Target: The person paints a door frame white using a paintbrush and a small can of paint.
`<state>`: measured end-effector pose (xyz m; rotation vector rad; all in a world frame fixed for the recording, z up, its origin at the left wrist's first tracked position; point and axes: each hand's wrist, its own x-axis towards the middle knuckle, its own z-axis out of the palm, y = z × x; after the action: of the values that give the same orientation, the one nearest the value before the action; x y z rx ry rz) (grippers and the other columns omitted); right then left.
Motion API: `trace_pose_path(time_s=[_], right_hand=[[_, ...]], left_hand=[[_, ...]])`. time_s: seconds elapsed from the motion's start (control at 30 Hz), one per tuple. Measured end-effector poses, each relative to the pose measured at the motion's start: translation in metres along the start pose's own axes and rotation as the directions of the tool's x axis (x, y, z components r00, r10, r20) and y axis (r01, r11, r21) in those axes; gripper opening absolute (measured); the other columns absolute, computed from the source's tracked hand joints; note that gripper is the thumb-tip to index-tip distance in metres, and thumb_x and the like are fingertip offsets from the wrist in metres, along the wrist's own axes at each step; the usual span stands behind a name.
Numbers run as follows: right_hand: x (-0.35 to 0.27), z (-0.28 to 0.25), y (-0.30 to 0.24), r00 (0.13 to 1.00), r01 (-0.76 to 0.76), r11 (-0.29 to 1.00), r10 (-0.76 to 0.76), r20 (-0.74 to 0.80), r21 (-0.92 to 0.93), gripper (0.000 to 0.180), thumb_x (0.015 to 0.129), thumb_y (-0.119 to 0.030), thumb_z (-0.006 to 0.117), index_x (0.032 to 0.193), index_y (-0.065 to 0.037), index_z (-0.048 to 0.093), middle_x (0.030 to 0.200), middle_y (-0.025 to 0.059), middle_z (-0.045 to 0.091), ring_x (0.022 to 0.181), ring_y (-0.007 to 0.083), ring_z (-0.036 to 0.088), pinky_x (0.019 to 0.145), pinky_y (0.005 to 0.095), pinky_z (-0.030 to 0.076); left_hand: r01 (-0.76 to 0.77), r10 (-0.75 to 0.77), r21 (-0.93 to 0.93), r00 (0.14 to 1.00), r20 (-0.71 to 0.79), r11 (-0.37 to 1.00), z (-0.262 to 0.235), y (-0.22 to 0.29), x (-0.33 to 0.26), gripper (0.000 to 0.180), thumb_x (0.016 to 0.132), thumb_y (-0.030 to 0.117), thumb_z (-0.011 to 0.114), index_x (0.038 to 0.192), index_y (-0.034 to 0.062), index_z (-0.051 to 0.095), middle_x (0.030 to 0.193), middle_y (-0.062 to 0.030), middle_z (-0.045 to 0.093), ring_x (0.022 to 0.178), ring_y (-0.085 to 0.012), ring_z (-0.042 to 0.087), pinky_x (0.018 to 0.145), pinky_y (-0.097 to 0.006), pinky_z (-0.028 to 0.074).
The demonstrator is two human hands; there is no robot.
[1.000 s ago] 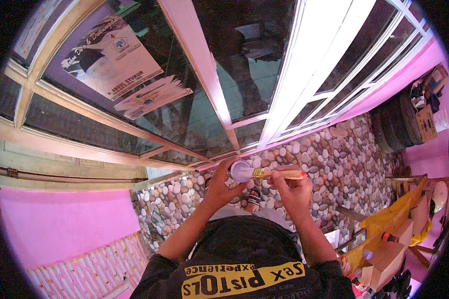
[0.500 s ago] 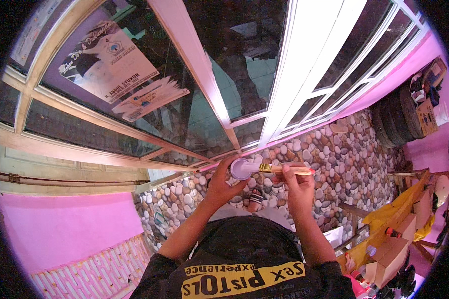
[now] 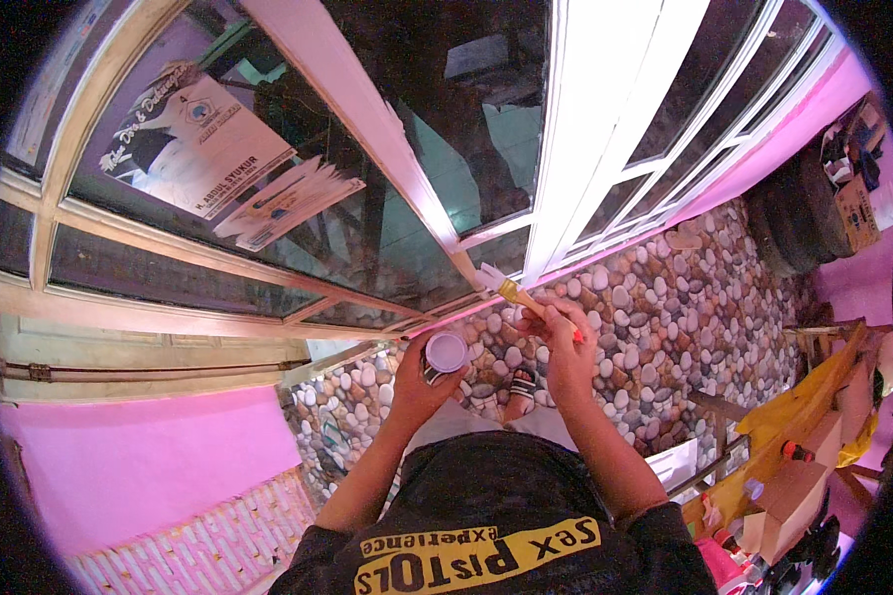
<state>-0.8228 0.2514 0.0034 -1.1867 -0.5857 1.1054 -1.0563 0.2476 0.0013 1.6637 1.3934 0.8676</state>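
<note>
My left hand (image 3: pixel 422 385) is wrapped round a small can of pale lilac paint (image 3: pixel 446 352), held upright in front of my body. In my right hand (image 3: pixel 564 347) is a paintbrush (image 3: pixel 526 299) with a wooden handle and a metal band. Its paint-covered bristles are at the lower part of a wooden window frame post (image 3: pixel 445 230); whether they touch the wood I cannot tell. White or pale lilac paint covers the post's upper stretch, while its lower end looks like bare tan wood. Dark glass panes (image 3: pixel 466 119) sit on both sides.
A torn poster (image 3: pixel 203 144) is stuck on the left pane. Below lies a pebble-patterned floor (image 3: pixel 655 327), with a sandalled foot (image 3: pixel 519 392) on it. Stacked tyres (image 3: pixel 794 218) stand at the far right. Nearer on the right are a cardboard box (image 3: pixel 789 516) and yellow cloth (image 3: pixel 794 397).
The paintbrush has left the can's mouth and swung up and forward to the window post. My left hand has drawn the can slightly left and nearer to me.
</note>
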Motion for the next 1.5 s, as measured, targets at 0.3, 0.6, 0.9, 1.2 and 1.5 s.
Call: trace_pose_path(time_s=[0.3,0.6,0.9,1.2,1.5], right_hand=[[0.002,0.020,0.026,0.987,0.143,0.962,-0.121,0.106,-0.231,0.021,0.100,-0.012,0.065,0.117,0.000,0.069,0.102,0.0104,0.073,0.090,0.0203,0.070,0.083,0.0337,0.055],[0.008,0.040,0.027,0.871,0.490,0.685,-0.415,0.264,-0.539,0.023,0.100,-0.011,0.065,0.120,0.001,0.063,0.103,0.0148,0.069,0.090,0.0236,0.069,0.079,0.0354,0.055],[0.011,0.051,0.040,0.869,0.494,0.685,-0.407,0.281,-0.536,0.025,0.099,-0.010,0.065,0.122,0.000,0.061,0.112,0.0197,0.065,0.099,0.0317,0.067,0.086,0.0397,0.053],[0.001,0.051,0.033,0.866,0.500,0.713,-0.398,0.303,-0.492,0.031,0.098,-0.011,0.063,0.127,-0.001,0.060,0.117,0.0246,0.064,0.112,0.0435,0.062,0.096,0.0484,0.050],[0.011,0.054,0.046,0.836,0.548,0.661,-0.452,0.310,-0.513,0.029,0.098,-0.008,0.064,0.125,0.000,0.059,0.115,0.0215,0.063,0.107,0.0360,0.064,0.092,0.0433,0.051]], left_hand=[[0.058,-0.059,0.026,0.998,0.020,0.998,-0.013,-0.022,-0.011,0.077,0.079,0.024,0.091,0.141,0.0028,0.050,0.135,-0.0147,0.061,0.126,-0.0264,0.060,0.106,-0.040,0.049],[0.048,-0.048,0.028,0.999,0.021,0.998,-0.016,-0.021,-0.008,0.076,0.080,0.021,0.089,0.142,0.0028,0.049,0.135,-0.0144,0.062,0.125,-0.0260,0.061,0.106,-0.039,0.050],[-0.004,0.003,0.051,1.000,0.018,0.999,-0.015,-0.035,-0.006,0.076,0.080,0.016,0.089,0.142,0.0011,0.048,0.135,-0.0164,0.061,0.125,-0.0264,0.061,0.106,-0.039,0.051],[0.029,-0.031,0.040,0.999,0.039,0.999,-0.019,-0.030,-0.006,0.076,0.080,0.016,0.089,0.143,0.0014,0.048,0.135,-0.0178,0.061,0.126,-0.0273,0.062,0.106,-0.040,0.051],[0.053,-0.055,0.030,0.996,0.064,0.998,-0.020,-0.025,-0.004,0.078,0.080,0.019,0.089,0.143,0.0001,0.048,0.136,-0.0181,0.060,0.127,-0.0278,0.061,0.107,-0.040,0.050]])
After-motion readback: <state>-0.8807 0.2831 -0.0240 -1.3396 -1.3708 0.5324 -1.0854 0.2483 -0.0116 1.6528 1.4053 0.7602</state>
